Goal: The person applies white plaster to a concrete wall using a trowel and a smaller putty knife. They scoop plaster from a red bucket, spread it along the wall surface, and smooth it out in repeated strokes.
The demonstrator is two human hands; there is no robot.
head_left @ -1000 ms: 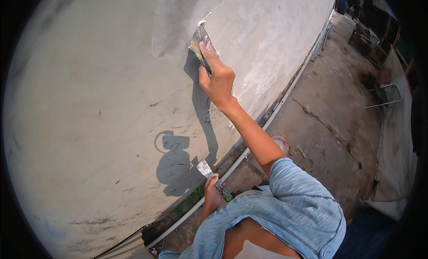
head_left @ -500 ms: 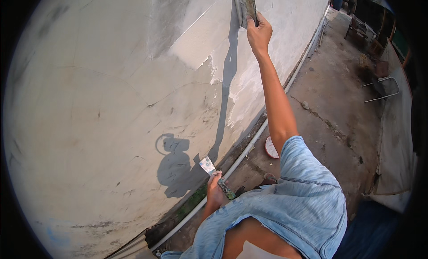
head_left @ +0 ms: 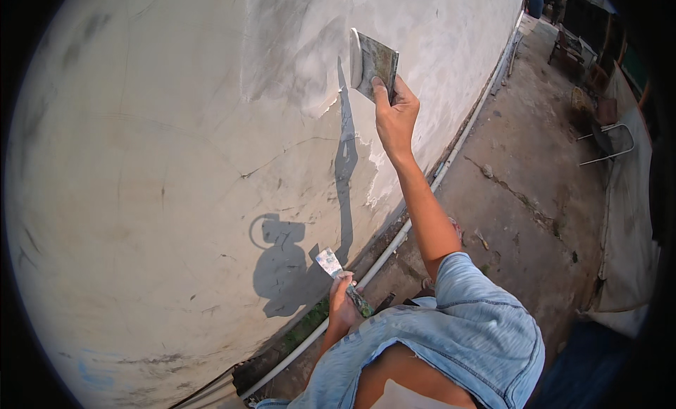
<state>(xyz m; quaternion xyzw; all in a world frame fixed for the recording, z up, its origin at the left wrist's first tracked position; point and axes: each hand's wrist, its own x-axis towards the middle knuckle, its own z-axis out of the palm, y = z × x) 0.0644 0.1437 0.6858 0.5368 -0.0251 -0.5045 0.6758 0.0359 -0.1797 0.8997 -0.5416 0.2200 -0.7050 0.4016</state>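
My raised right hand [head_left: 398, 124] grips a wide, flat scraper blade [head_left: 379, 64], thumb on its face. White putty lines the blade's left edge. Its shadow falls to the left, separate from it, so the blade looks to be off the wall [head_left: 176, 177]. White putty [head_left: 415, 120] coats the wall's upper right part, with a ragged lower edge above bare grey-beige surface. Low by my waist, my left hand [head_left: 342, 305] is closed around a putty knife [head_left: 329, 262], its white-smeared blade pointing up and its handle stained green.
A white pipe [head_left: 394, 246] runs along the wall's foot. Behind my right arm, a red-rimmed bucket [head_left: 456, 228] is mostly hidden. Cracked concrete ground [head_left: 521, 162] stretches right, toward a metal-framed chair [head_left: 609, 143] and a pale hanging sheet [head_left: 627, 219].
My right hand has brought the scraper down and slightly left, away from the wall. The raised putty ridge at upper left is now spread smooth. My left hand stays nearly still.
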